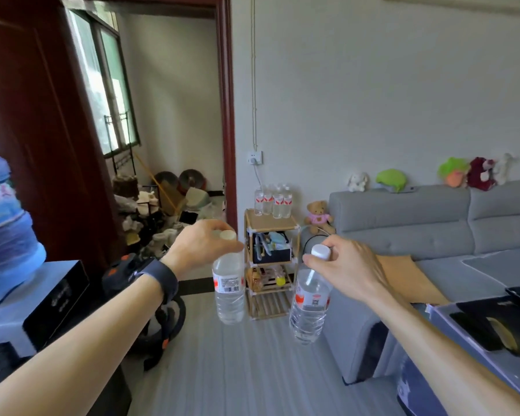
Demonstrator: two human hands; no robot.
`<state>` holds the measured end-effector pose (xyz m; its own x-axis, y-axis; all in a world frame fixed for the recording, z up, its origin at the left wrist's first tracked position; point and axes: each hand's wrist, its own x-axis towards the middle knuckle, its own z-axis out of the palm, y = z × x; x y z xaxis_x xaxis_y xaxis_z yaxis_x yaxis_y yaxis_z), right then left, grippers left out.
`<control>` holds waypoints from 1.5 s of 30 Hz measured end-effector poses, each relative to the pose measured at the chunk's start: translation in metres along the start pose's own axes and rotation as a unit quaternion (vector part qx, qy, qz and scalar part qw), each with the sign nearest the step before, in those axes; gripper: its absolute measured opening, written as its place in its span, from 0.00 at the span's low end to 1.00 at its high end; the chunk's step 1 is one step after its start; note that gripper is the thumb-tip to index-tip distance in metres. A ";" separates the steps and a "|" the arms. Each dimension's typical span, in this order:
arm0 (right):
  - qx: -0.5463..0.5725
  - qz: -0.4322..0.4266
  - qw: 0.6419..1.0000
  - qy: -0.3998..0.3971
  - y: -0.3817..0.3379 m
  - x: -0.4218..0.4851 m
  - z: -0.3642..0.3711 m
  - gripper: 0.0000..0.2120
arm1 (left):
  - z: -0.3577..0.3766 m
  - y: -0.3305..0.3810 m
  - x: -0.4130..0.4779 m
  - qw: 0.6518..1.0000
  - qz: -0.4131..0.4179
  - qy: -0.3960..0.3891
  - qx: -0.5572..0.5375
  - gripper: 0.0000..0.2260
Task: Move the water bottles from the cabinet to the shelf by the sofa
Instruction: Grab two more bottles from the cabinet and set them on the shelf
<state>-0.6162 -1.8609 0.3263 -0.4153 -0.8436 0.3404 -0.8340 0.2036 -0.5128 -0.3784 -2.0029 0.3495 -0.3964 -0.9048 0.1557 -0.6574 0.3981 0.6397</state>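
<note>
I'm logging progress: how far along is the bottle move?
Done: several bottles stand atop the shelf beside the sofa. In hand: the left hand carries the left bottle, the right hand the right bottle, gripped at the caps. Left: setting both down there; cabinet not in view.

Two held bottles (229, 295), one shelf (272, 226), one sofa (403, 226)

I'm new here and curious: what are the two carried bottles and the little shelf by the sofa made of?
The left bottle and right bottle look like thin clear plastic: glossy, ribbed, see-through. The shelf seems pale wood or bamboo: matte slats, white corner joints.
</note>
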 end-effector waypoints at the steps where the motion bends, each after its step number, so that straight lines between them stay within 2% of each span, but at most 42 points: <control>1: -0.003 0.003 1.000 0.010 0.003 0.018 0.005 0.14 | 0.001 -0.002 0.022 1.000 0.001 0.001 -0.006 0.12; 8: 0.002 -0.004 1.000 0.029 0.028 0.153 0.046 0.11 | 0.021 -0.020 0.166 1.000 -0.014 0.003 -0.027 0.10; 12: 0.003 -0.008 1.000 0.028 0.049 0.230 0.075 0.12 | 0.039 -0.030 0.241 1.000 -0.014 0.006 -0.008 0.14; 21: 0.020 -0.017 0.999 -0.019 0.099 0.401 0.132 0.14 | 0.074 -0.054 0.406 0.999 -0.046 0.005 0.019 0.11; 24: 0.024 -0.019 0.998 -0.053 0.108 0.446 0.158 0.13 | 0.088 -0.066 0.450 0.998 -0.053 -0.007 0.044 0.10; 29: -0.007 -0.014 0.998 -0.060 0.124 0.522 0.211 0.13 | 0.121 -0.099 0.536 0.995 -0.070 -0.019 0.062 0.13; 38: 0.017 0.017 0.994 -0.110 0.151 0.644 0.297 0.09 | 0.162 -0.137 0.688 0.991 -0.032 -0.071 0.113 0.11; 45: 0.014 0.049 0.991 -0.125 0.183 0.727 0.353 0.09 | 0.207 -0.165 0.794 0.992 -0.038 -0.080 0.091 0.13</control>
<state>-0.9425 -2.6124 0.2020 -0.3882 -0.9179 0.0828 -0.7822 0.2806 -0.5563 -0.7177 -2.7559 0.2123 -0.4284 -0.9034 -0.0187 -0.7887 0.3638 0.4955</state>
